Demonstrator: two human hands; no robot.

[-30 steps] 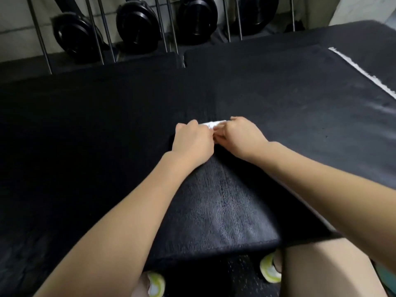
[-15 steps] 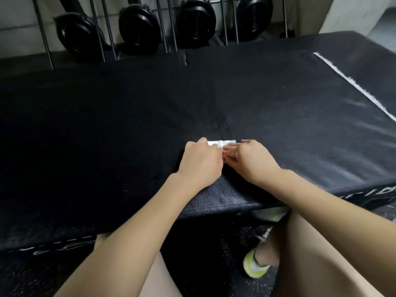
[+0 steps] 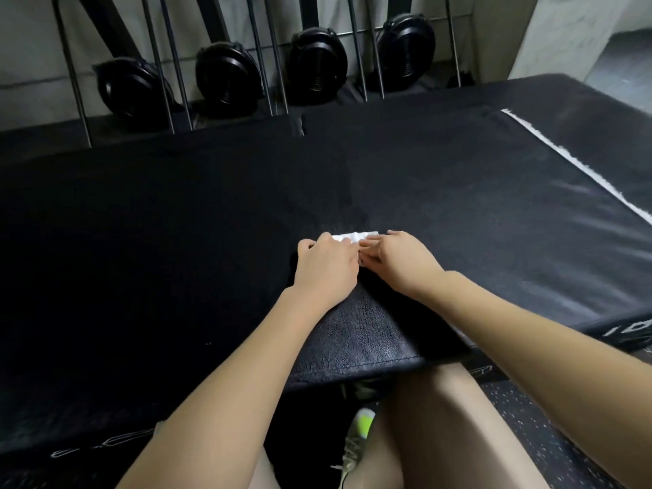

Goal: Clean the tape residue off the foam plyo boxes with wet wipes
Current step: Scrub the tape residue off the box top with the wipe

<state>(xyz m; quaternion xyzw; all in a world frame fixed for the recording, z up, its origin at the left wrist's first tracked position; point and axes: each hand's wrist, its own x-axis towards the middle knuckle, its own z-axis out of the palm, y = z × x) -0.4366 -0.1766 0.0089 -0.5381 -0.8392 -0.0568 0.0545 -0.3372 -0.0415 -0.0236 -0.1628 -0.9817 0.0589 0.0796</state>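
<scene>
Pressing down, my left hand [image 3: 326, 268] and right hand [image 3: 397, 262] sit side by side and pinch the white wipe [image 3: 352, 237] on the black box [image 3: 458, 206], near its front edge.

arms: 2 bare forearms, no sleeves, watch or bands in view
left hand [image 3: 326, 266]: bare, no glove or ring seen
right hand [image 3: 400, 264]: bare, no glove or ring seen
legs: bare thighs (any shorts lie out of view)
shoe [image 3: 356, 441]: 1 pale grey sneaker, neon yellow patch, light laces
</scene>
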